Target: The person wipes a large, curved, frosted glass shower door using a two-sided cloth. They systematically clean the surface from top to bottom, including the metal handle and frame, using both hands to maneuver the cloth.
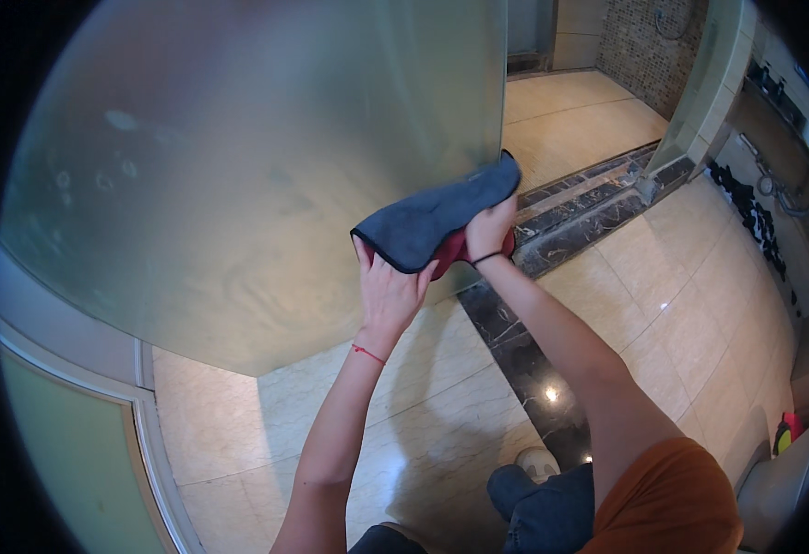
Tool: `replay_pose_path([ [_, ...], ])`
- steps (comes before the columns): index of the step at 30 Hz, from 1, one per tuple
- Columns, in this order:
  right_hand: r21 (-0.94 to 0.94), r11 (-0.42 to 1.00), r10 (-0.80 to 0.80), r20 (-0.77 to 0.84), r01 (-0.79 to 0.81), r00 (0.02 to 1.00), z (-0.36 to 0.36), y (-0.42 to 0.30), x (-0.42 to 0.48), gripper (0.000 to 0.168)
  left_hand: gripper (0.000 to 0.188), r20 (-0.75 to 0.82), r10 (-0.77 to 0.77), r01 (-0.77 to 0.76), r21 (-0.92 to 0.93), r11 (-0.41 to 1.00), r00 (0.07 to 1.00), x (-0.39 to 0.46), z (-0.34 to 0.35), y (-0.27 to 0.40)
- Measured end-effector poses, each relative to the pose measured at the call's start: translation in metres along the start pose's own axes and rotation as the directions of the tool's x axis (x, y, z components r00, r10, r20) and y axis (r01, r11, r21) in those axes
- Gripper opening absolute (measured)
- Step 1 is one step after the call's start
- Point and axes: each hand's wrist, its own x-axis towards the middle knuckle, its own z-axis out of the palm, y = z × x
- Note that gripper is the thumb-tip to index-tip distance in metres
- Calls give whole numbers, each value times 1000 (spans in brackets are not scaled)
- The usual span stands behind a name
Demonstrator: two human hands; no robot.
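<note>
A cleaning cloth [418, 225], grey on one side and dark red on the other with black edging, is draped over both my hands. My left hand [392, 294], with a red string at the wrist, reaches under its left end; most of its fingers are hidden beneath the fabric. At the cloth's right end is my right hand [491, 228], wearing a black band, its fingertips covered and close to the free edge of the glass. The frosted glass panel [259, 173] stands directly behind the cloth and shows pale smudges on its left part.
A dark marble strip [563, 408] crosses the tiled floor [439, 388]. Beyond the panel, a raised marble sill [584, 221] edges a shower area with mosaic wall [643, 52]. On the right are a wall-mounted shower fitting [768, 183] and a black item [750, 211]. A framed panel [79, 443] is lower left.
</note>
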Motion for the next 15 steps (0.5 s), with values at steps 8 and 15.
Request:
replay_pose_path([
  [8, -383, 559, -423, 632, 735, 650, -53, 20, -53, 52, 40, 128, 47, -49, 19, 999, 991, -24, 20, -15],
  [15, -310, 557, -278, 805, 771, 524, -75, 63, -62, 52, 42, 249, 76, -72, -25, 997, 966, -47, 44, -16],
])
